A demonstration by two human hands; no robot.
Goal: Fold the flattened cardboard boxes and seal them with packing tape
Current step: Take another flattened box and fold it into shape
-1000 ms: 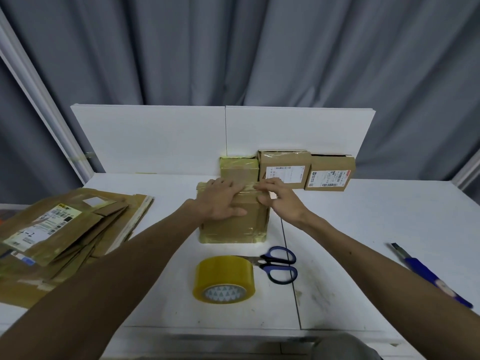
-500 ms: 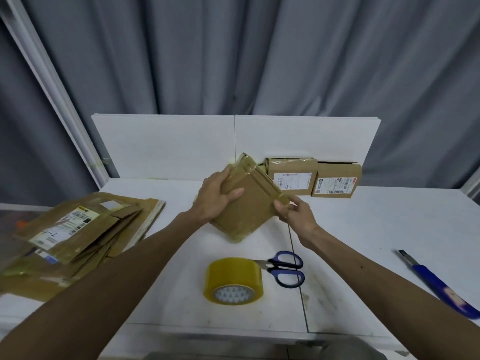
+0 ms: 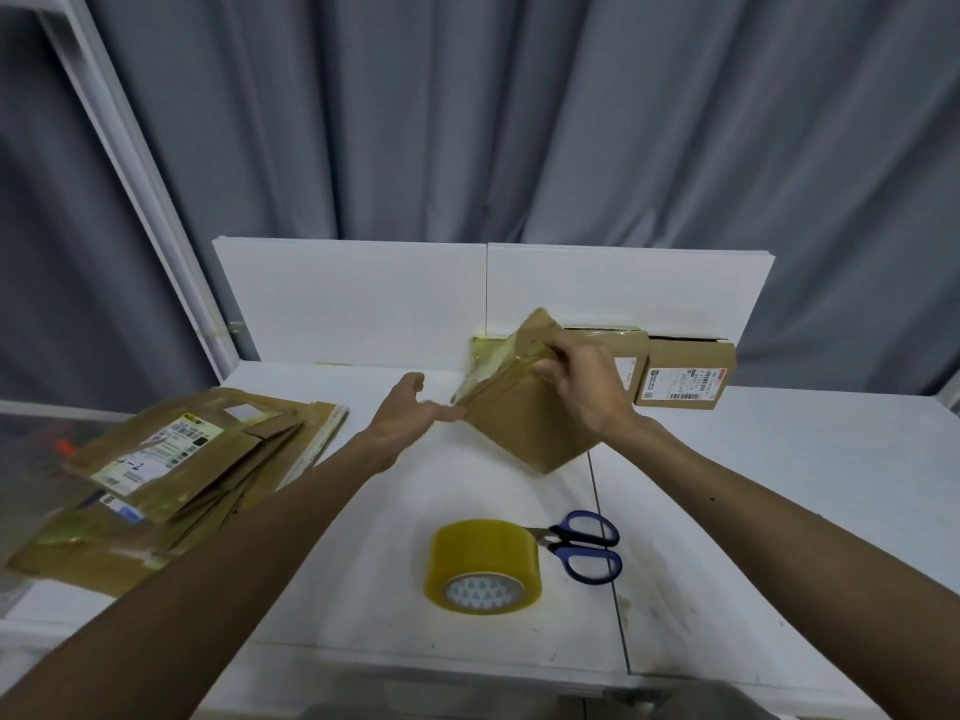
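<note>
One stack of flattened boxes (image 3: 197, 459), brown, several with printed labels, lay fanned out at the left of the frame; one white frame post (image 3: 130, 163) ran slantwise through the upper left, before a grey curtain (image 3: 519, 122) filling the top of the frame; two white back panels (image 3: 353, 298) stood edge to edge along the far side of the white table (image 3: 779, 485).

One left hand (image 3: 410, 413), left of centre, was held out with fingers straight and relaxed, gripping nothing; its fingertips reached the left corner of the taped box, though actual contact could not be told.

One tape-wrapped box (image 3: 480, 356), yellowish, sat at the foot of the panels, mostly hidden behind the taped box.

One taped box (image 3: 519, 423), centre of frame, was tilted onto a corner like a diamond, clear tape glinting along its upper left edge; whether its lowest corner rested on the table could not be told.

One roll of packing tape (image 3: 483, 563), yellowish, lay flat at lower centre, below the taped box and apart from it; one pair of scissors (image 3: 587, 548), blue-handled, lay just right of the roll, blades pointing toward it and partly hidden behind it.

One right hand (image 3: 582, 392), right of centre, gripped the taped box from above, fingers curled over its upper edge.

Two sealed boxes stood side by side against the panels, right of centre; the nearer sealed box (image 3: 634, 345) was partly hidden behind the right hand; the labelled box (image 3: 685, 376) showed a white barcode label toward the camera.
</note>
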